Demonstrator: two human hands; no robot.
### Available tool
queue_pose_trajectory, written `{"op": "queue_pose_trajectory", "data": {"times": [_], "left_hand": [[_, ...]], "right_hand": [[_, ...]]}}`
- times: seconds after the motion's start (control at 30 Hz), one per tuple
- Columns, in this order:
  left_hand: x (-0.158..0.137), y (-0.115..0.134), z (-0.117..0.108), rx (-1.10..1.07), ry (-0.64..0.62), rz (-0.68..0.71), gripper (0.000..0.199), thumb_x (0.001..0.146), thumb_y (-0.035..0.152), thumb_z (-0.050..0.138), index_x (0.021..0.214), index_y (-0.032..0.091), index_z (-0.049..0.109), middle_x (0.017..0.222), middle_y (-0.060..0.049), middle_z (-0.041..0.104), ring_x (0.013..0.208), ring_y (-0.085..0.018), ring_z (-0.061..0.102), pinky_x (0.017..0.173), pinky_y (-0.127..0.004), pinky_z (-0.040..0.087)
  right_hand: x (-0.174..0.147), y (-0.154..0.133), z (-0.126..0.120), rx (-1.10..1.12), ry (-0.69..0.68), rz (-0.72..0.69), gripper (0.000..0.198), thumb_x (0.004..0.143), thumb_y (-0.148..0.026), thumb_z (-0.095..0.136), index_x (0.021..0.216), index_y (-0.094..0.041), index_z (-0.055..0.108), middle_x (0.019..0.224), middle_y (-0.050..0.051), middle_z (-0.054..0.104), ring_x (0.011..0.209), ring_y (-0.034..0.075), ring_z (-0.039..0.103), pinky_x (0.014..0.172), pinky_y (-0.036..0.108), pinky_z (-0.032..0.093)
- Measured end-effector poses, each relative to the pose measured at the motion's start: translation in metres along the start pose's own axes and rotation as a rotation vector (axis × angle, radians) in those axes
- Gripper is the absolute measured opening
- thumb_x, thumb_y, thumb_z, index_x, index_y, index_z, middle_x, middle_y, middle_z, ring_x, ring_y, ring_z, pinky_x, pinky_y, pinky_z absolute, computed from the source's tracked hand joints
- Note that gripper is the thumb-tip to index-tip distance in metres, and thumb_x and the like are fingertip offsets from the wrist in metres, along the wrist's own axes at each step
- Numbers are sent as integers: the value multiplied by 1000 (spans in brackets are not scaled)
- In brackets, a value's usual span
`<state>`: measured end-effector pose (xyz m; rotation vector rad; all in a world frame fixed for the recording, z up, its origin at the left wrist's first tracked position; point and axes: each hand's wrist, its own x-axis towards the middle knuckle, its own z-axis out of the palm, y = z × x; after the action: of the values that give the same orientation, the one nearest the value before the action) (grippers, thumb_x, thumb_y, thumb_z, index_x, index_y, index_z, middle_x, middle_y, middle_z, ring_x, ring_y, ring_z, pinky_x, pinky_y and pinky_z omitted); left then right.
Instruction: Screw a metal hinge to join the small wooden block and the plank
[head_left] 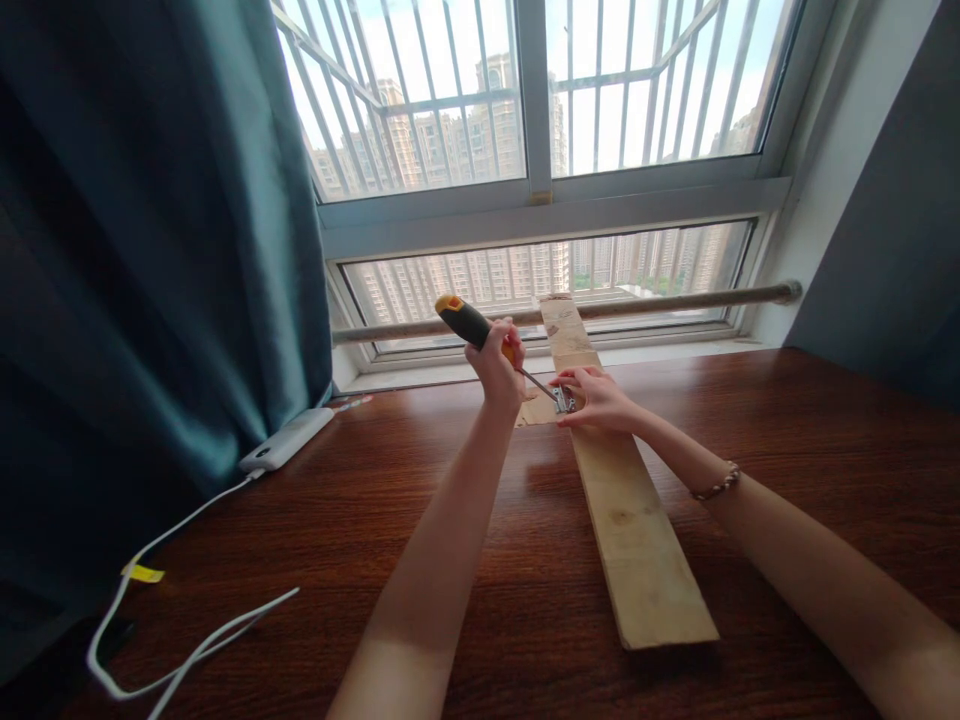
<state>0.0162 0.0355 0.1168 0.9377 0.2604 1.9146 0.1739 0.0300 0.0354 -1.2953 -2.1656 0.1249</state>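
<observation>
My left hand (499, 362) is wrapped round the black and yellow handle of a screwdriver (465, 322). Its shaft slants down to the right, and its tip meets a small silver metal fitting (561, 400) on a long wooden board (634, 510). From the right, my right hand (598, 398) grips the fitting, thumb and fingers bent around it; the fingers partly cover it, and its exact kind is hard to make out. A short pale piece (534, 410), wood or card, sticks out left of the board beside the fitting.
The board lies lengthwise on a dark brown wooden tabletop (315, 540), its far end by a metal rail (675, 303) below the window. At left, a white power strip or power bank (289, 440) and white cable (180, 530) lie near a blue curtain (187, 250).
</observation>
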Motion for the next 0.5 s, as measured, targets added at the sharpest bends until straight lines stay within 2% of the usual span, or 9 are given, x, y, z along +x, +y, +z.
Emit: {"op": "queue_pose_trajectory", "data": {"times": [0.3, 0.5], "left_hand": [[1, -1, 0, -4, -26, -20, 26, 60, 19, 61, 55, 18, 36, 46, 8, 39, 33, -2, 29, 32, -17, 16], [3, 3, -3, 31, -229, -92, 23, 62, 22, 66, 59, 17, 44, 52, 5, 45, 39, -3, 36, 36, -17, 23]], "right_hand": [[0, 0, 1, 9, -3, 8, 64, 57, -50, 72, 112, -25, 51, 120, 2, 55, 109, 27, 44, 94, 43, 33], [-1, 0, 1, 4, 10, 1, 62, 58, -49, 72, 112, -26, 52, 120, 2, 55, 110, 26, 45, 94, 42, 34]]}}
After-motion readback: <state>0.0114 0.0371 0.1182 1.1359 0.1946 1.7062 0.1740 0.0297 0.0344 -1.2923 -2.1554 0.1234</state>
